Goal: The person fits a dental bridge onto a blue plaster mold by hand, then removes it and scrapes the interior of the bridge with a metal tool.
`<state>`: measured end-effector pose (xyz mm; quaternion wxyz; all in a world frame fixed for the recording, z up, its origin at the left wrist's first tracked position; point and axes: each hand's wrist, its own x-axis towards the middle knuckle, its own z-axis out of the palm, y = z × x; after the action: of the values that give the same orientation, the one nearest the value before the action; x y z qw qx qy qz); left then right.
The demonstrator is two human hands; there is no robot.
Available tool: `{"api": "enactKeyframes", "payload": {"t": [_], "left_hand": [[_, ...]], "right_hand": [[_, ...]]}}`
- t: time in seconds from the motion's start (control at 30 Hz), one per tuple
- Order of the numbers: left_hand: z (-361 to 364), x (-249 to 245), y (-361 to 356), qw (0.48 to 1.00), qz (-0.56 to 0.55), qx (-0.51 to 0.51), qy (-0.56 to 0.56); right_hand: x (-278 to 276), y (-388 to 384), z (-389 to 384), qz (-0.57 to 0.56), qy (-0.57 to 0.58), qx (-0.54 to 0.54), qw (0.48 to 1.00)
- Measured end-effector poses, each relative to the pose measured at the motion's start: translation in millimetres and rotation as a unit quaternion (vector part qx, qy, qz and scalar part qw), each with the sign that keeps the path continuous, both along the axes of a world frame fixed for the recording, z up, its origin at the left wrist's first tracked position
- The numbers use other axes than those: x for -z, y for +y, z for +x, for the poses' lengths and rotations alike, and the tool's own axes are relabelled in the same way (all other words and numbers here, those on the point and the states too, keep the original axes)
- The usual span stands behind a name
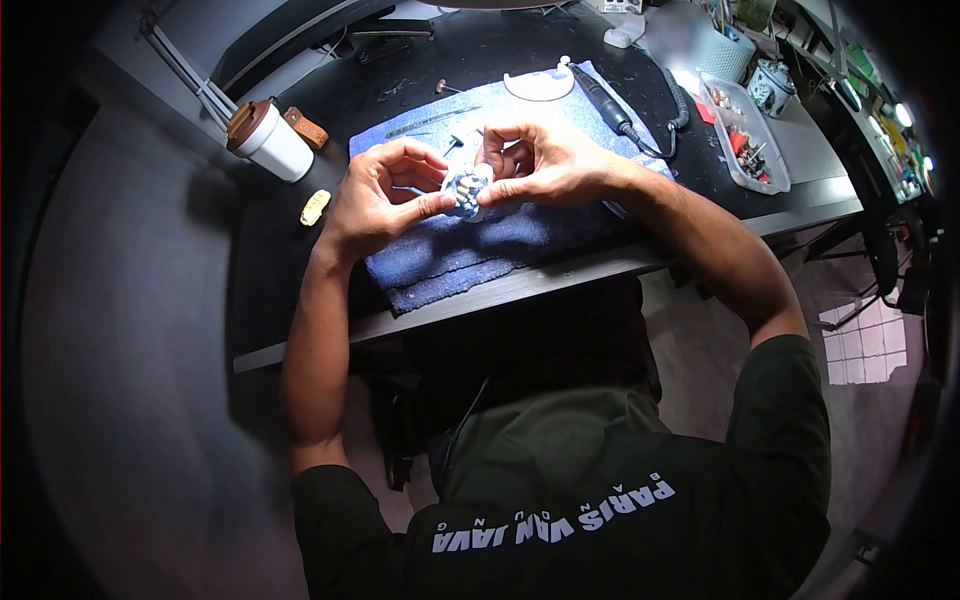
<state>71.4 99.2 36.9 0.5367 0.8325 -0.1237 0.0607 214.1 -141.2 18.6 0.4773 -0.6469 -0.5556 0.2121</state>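
A small blue-and-white piece (pixel 466 190), which looks like a dental model with pale tooth-like parts, is held up over the blue towel (pixel 500 235). My left hand (pixel 385 190) pinches its left side between thumb and fingers. On the other side, my right hand (pixel 548 165) grips it with the thumb near its edge and the fingers curled behind. Strong light washes out detail between the hands. Beyond my left hand a thin metal tool (pixel 428 122) lies on the towel. A black rotary handpiece (pixel 603 103) rests near the towel's far right.
A white cup with a brown lid (pixel 275 145) stands at the left, near a yellowish cast-like piece (pixel 315 208). A clear plastic box (pixel 745 140) of small parts sits at the right. The handpiece's coiled cord (pixel 680 110) runs along the table there. A white curved object (pixel 540 85) lies at the back.
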Motion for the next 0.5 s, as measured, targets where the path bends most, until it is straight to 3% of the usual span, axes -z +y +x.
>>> {"api": "enactKeyframes", "payload": {"t": [0.5], "left_hand": [[0.5, 0.4, 0.1, 1.000, -0.002, 0.003, -0.001]], "right_hand": [[-1.0, -0.7, -0.2, 0.001, 0.005, -0.008, 1.000]]}}
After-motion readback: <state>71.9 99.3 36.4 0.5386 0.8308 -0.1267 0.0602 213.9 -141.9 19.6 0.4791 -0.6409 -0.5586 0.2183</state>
